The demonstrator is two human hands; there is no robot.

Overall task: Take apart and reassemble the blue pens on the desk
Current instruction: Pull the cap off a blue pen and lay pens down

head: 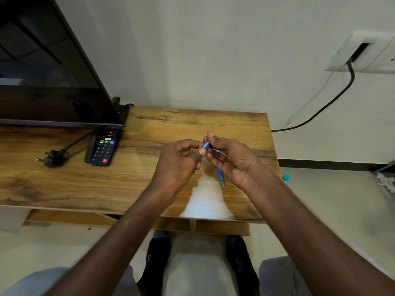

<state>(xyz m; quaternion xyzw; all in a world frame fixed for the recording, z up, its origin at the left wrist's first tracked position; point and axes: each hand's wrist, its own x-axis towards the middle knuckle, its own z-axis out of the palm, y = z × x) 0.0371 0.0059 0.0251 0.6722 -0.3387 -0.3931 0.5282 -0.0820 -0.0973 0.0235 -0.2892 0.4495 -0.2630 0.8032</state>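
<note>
- My left hand (179, 161) and right hand (233, 159) are bare; no rings, no watch, no gloves
- My forearms run bare to the frame's bottom edge; no sleeve reaches into view
- Light grey fabric covers both my knees (284, 274)
- My feet wear black socks (240, 265); each carries pale lettering I cannot read

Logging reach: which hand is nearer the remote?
Left. The left hand is just right of the remote; the right hand is farther right, beyond it.
</note>
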